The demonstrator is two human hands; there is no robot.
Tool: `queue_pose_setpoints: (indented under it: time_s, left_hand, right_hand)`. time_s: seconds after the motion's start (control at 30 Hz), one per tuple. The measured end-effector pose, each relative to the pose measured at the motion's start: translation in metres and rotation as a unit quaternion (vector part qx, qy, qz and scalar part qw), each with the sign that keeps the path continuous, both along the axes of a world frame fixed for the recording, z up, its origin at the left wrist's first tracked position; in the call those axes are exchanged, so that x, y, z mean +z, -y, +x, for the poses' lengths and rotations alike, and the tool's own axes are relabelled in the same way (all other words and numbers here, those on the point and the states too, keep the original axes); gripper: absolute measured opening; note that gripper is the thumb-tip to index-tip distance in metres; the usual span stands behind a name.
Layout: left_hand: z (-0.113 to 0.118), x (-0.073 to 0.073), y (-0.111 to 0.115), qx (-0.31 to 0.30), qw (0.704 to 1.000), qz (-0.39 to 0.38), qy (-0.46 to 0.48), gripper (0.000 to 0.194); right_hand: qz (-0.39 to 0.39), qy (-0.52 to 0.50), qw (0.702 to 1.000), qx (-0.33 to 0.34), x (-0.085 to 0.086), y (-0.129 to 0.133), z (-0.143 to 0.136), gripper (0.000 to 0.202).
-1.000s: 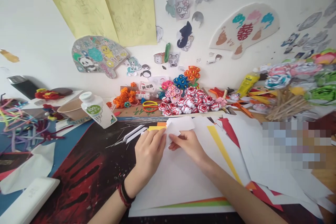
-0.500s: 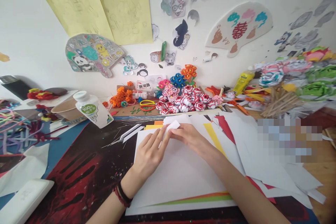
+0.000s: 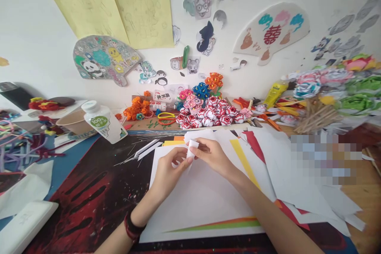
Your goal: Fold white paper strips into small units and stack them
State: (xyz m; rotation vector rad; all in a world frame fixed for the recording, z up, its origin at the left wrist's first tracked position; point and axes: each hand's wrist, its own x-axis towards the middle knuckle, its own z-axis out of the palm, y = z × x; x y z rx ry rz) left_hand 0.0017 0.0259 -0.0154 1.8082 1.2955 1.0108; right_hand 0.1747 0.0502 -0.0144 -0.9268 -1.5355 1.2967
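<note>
Between both hands is a small folded strip of white paper (image 3: 192, 147), held a little above a stack of paper. My left hand (image 3: 172, 168) pinches its lower end between thumb and fingers. With thumb and fingertips, my right hand (image 3: 212, 153) grips the upper right part; some of its fingers are hidden behind the strip. Below them lies a large white sheet (image 3: 208, 202), with green and orange sheet edges showing at its front. A yellow strip (image 3: 242, 162) shows to the right of my right hand.
White strips (image 3: 149, 149) and thin wires lie on the dark mat at left. A white bottle (image 3: 104, 122) stands behind them. Red-and-white paper flowers (image 3: 214, 113) crowd a tray at the back. Loose white sheets (image 3: 297, 178) overlap at right; a white box (image 3: 28, 226) is at front left.
Both hands have drawn closer around the strip. My left hand has turned from fingers laid flat along the paper to a pinch, and the strip now stands more upright.
</note>
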Motion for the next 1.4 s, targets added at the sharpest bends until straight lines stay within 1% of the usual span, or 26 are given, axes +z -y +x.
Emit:
queue_pose_setpoints:
  time_s: [0.13,0.27,0.37,0.6,0.93,1.13,1.27,1.4]
  left_hand:
    - [0.002,-0.003,0.0,0.0,1.0,-0.007,0.019,0.025]
    - [0.004,-0.001,0.005,-0.002,1.0,0.006,0.008,0.023]
    - [0.006,0.0,0.007,0.0,1.0,0.008,-0.001,0.022]
    - [0.007,0.002,0.009,0.003,1.0,0.003,0.011,0.02]
    - [0.007,0.003,0.011,0.006,1.0,-0.002,0.008,0.022]
    - [0.008,0.005,0.011,0.011,0.999,-0.016,0.026,0.021]
    - [0.009,0.007,0.012,0.02,0.999,-0.017,0.027,0.02]
    - [0.009,0.008,0.013,0.017,0.999,-0.017,0.028,0.019]
  right_hand:
    - [0.013,-0.009,0.999,-0.028,-0.003,0.002,-0.003,0.028]
    - [0.044,0.024,0.996,-0.076,-0.004,0.003,-0.004,0.024]
    - [0.046,0.028,0.994,-0.096,-0.002,0.004,-0.004,0.023]
    - [0.022,-0.026,0.997,-0.067,0.003,0.005,-0.005,0.022]
    - [0.018,-0.013,0.997,-0.069,0.002,0.006,-0.004,0.028]
    - [0.012,-0.022,0.999,-0.046,0.006,0.007,-0.003,0.028]
    - [0.013,-0.022,0.999,-0.033,0.009,0.007,-0.003,0.029]
    - [0.014,-0.019,0.999,-0.022,0.01,0.006,-0.002,0.03]
